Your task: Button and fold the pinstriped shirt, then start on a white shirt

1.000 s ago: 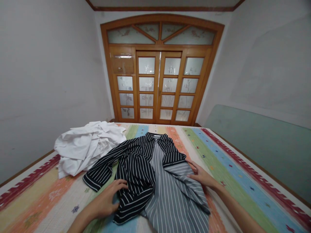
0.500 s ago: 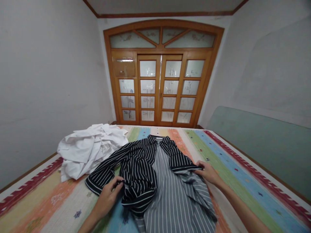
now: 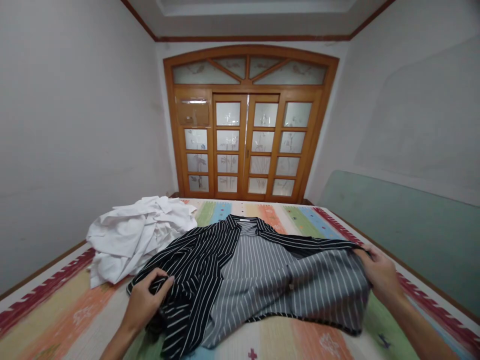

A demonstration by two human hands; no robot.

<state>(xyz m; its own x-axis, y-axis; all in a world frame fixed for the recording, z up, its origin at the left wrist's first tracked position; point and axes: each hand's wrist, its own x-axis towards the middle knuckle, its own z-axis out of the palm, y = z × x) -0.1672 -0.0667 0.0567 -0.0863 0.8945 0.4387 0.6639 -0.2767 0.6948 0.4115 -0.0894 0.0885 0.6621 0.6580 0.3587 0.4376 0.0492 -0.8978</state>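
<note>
A black shirt with white stripes (image 3: 202, 250) lies spread over the bed, its collar at the far end and its front fallen open. The grey striped inside of the cloth shows in the middle and on the right. My left hand (image 3: 144, 300) pinches black striped fabric at the shirt's left side. On the right, my right hand (image 3: 380, 275) grips the shirt near the end of a black sleeve, lifting that side so the cloth hangs from it. Part of the left side is bunched beneath my left hand.
A heap of white cloth (image 3: 131, 235) rests beyond the shirt on the left. Below everything is a striped, multicoloured bedcover (image 3: 48, 320). A pale green headboard-like panel (image 3: 405, 210) borders the right side; wooden glazed doors (image 3: 245, 145) stand at the back.
My right hand has moved right, pulling that side of the shirt outward and up. My left hand has shifted left, and the left side is spread wider. The view has tilted slightly upward.
</note>
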